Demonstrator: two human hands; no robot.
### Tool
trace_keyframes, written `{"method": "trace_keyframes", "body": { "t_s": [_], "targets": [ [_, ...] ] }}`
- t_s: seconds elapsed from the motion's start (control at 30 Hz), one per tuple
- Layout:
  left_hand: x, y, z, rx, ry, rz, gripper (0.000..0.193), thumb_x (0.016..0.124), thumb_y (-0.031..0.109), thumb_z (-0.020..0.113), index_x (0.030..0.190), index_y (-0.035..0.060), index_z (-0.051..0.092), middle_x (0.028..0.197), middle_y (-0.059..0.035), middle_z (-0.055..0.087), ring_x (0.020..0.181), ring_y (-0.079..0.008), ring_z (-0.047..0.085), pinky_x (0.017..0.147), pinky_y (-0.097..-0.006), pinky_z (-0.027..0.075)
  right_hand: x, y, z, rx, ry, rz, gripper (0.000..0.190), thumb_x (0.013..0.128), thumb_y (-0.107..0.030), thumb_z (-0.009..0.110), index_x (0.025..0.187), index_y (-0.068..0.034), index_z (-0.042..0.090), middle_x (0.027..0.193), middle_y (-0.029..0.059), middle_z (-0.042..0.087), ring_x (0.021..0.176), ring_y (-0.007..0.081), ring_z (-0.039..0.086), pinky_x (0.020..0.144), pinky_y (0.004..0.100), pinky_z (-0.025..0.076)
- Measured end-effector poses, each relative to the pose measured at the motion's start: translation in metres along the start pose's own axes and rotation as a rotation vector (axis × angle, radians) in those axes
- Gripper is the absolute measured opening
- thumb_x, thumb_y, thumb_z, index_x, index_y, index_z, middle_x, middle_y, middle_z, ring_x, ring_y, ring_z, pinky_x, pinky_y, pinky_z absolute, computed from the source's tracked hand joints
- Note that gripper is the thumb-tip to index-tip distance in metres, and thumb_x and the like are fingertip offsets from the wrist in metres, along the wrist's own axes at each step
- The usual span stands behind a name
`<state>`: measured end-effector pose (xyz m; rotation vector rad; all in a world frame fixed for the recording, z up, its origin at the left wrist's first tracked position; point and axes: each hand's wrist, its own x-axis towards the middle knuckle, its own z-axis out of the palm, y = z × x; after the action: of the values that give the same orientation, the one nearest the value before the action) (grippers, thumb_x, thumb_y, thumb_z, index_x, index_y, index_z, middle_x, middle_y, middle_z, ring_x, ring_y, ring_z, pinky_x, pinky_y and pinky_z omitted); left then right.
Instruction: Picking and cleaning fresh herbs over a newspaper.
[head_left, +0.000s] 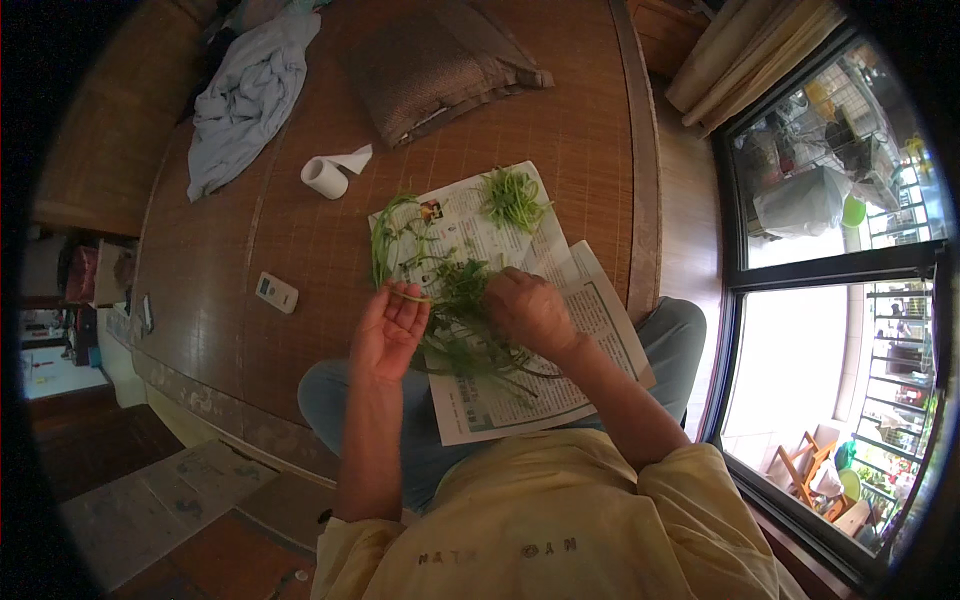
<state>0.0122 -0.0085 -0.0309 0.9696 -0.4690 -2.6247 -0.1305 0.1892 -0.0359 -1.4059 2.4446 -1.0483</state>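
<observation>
My left hand (394, 326) is palm up at the left edge of the newspaper (517, 420), with a thin green stem lying across its curled fingers. Beside it, my right hand (529, 307) is bent with its back to me, over the right side of a loose heap of leafy green stems (461, 296); its fingertips are hidden, so I cannot tell what it holds. Long pale green stems (382, 240) lie along the paper's upper left edge. A separate small bunch of cut stems (514, 199) rests at the paper's upper right.
On the woven mat (322, 247) are a toilet paper roll (326, 178), a white remote control (277, 292), a brown cushion (450, 71) and a crumpled light blue cloth (251, 97). My crossed legs flank the newspaper. A dark-framed glass door (825, 277) stands at the right.
</observation>
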Motion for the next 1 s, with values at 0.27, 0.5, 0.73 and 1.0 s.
{"method": "trace_keyframes", "body": {
  "t_s": [0.27, 0.5, 0.73, 1.0],
  "targets": [
    [-0.002, 0.002, 0.000, -0.081, 0.009, -0.012, 0.012, 0.095, 0.015, 0.061, 0.102, 0.0053, 0.062, 0.101, -0.0055, 0.068, 0.102, -0.0202, 0.065, 0.097, -0.0428, 0.051, 0.000, 0.017, 0.012, 0.103, -0.011, 0.198, 0.013, 0.083, -0.008, 0.059, 0.095, -0.004, 0.060, 0.092, 0.0157, 0.063, 0.085, 0.0387, 0.062, 0.074, 0.0457, 0.050],
    [-0.004, -0.019, 0.005, -0.069, -0.097, -0.141, 0.008, 0.096, 0.016, 0.059, 0.097, 0.0092, 0.062, 0.100, -0.0028, 0.068, 0.103, -0.0179, 0.065, 0.098, -0.0455, 0.049, 0.010, 0.000, 0.016, 0.169, -0.029, 0.223, 0.020, 0.084, -0.006, 0.057, 0.103, -0.004, 0.062, 0.104, 0.0148, 0.063, 0.096, 0.0358, 0.062, 0.080, 0.0423, 0.050],
    [-0.004, -0.025, 0.007, -0.026, -0.032, -0.135, 0.008, 0.098, 0.018, 0.057, 0.097, 0.0118, 0.062, 0.100, -0.0008, 0.068, 0.105, -0.0171, 0.064, 0.097, -0.0469, 0.049, 0.006, -0.015, 0.022, 0.538, 0.039, 0.047, 0.018, 0.082, -0.001, 0.062, 0.100, -0.001, 0.063, 0.097, 0.0157, 0.063, 0.090, 0.0322, 0.062, 0.079, 0.0376, 0.050],
    [-0.005, -0.029, 0.008, 0.039, -0.060, -0.163, 0.009, 0.097, 0.019, 0.059, 0.101, 0.0113, 0.061, 0.103, -0.0027, 0.067, 0.105, -0.0176, 0.062, 0.093, -0.0456, 0.050, 0.004, -0.026, 0.011, 0.631, 0.005, 0.081, 0.008, 0.081, 0.000, 0.062, 0.090, 0.001, 0.063, 0.087, 0.0136, 0.061, 0.080, 0.0295, 0.061, 0.073, 0.0356, 0.050]
  ]
}}
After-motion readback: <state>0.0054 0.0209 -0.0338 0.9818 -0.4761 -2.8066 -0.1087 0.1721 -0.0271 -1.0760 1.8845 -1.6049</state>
